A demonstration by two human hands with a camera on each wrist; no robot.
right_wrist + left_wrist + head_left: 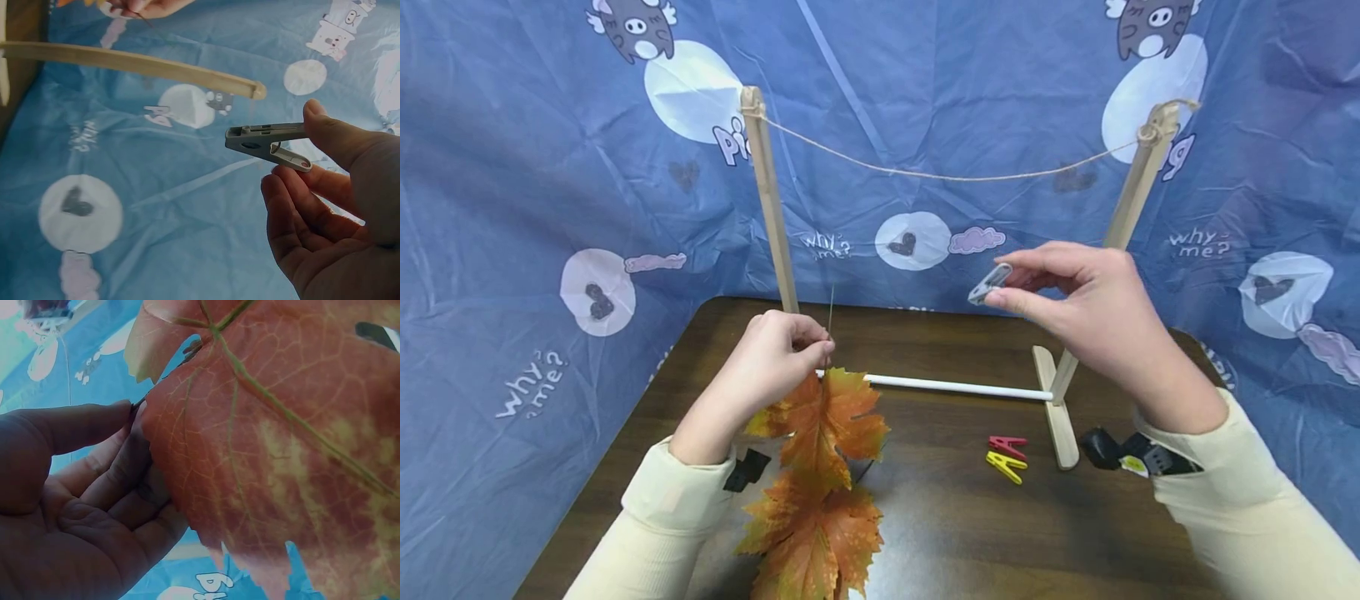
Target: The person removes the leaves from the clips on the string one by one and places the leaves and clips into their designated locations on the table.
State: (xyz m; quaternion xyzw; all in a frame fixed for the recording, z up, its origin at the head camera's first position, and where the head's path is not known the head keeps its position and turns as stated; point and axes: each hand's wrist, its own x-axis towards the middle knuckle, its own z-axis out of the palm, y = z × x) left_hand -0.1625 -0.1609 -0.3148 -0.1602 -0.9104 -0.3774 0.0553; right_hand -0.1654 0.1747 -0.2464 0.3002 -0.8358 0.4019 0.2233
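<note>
In the head view my left hand (pixel 767 360) pinches the thin stem (pixel 831 310) of an orange artificial leaf garland (pixel 827 433). Two large leaves hang below the fingers, one under the other. The veined side of a leaf (pixel 275 444) fills much of the left wrist view. My right hand (pixel 1086 292) holds a grey clothespin (pixel 989 284) between thumb and fingertips, raised above the table. Its closed tip (pixel 236 137) points away from the hand in the right wrist view. Behind both hands a twine line (pixel 955 177) sags between two wooden posts.
A red clothespin (pixel 1007 447) and a yellow clothespin (pixel 1005 467) lie on the brown table (pixel 955 517). The left post (pixel 767 192) and right post (pixel 1129 204) stand joined low down by a white rod (pixel 955 386). A wooden foot (pixel 1060 425) supports the right post. Blue printed cloth (pixel 880 83) hangs behind.
</note>
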